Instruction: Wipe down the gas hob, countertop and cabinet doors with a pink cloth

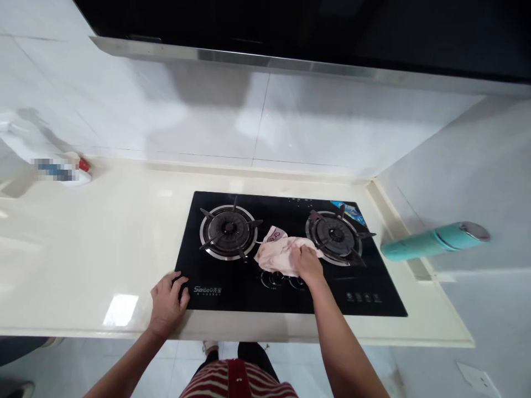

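Note:
A pale pink cloth (274, 256), with a printed tag-like patch at its far corner, lies bunched on the black glass gas stove (276, 213). My right hand (307, 264) is closed over the cloth's right part, pressing it on the glass between the two burners. The cloth partly covers the control knobs (271, 280) and reaches the edge of the right burner (334, 235). Apart from it stands the left burner (229, 228). My left hand (168, 301) rests at the stove's front left corner, fingers spread and slightly bent, holding nothing.
A teal bottle (431, 242) with a metallic cap stands right of the stove, near the side wall. At the far left of the cream countertop (103, 237) is a white spray bottle (62, 166) with something red behind it. A dark range hood (290, 33) overhangs the back.

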{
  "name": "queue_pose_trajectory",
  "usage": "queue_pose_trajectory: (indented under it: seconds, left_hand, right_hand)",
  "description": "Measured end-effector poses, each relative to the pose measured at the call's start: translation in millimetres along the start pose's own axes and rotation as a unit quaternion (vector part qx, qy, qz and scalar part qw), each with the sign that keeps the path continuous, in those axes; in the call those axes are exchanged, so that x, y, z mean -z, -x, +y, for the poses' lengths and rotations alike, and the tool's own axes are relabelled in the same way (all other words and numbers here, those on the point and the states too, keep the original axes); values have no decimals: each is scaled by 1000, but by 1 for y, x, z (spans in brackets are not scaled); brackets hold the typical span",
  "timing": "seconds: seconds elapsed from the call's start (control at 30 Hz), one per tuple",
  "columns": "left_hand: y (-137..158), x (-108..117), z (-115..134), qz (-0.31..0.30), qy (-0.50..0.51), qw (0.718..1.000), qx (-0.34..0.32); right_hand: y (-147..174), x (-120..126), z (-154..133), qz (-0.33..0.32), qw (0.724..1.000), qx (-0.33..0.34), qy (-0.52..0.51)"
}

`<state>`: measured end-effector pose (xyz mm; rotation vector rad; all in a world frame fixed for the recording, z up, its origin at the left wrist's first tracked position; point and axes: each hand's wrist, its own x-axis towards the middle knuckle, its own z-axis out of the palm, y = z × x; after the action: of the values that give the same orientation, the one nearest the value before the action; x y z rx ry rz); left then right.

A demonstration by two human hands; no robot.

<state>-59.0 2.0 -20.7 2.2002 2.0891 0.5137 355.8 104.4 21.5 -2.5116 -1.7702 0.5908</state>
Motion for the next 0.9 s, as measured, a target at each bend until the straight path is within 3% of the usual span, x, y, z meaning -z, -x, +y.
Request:
queue_pose_trajectory:
  seconds: [0.23,0.37,0.6,0.8,0.9]
  left_hand:
    - [0,2,0,3,0,1000,-5]
    - [0,4,3,3,3,1000,-3]
    - [1,4,5,11,2,1000,-4]
    - [0,7,6,7,5,1000,2]
    - [0,8,6,7,6,1000,-3]
  right_hand:
    - [-35,11,-38,-18,998,53,16]
    - [-35,15,-52,-28,995,93,37]
    - [40,-10,-97,-30,972,223,75]
    - [97,-31,-112,7,966,251,64]
    - [121,-40,-113,-4,966,253,48]
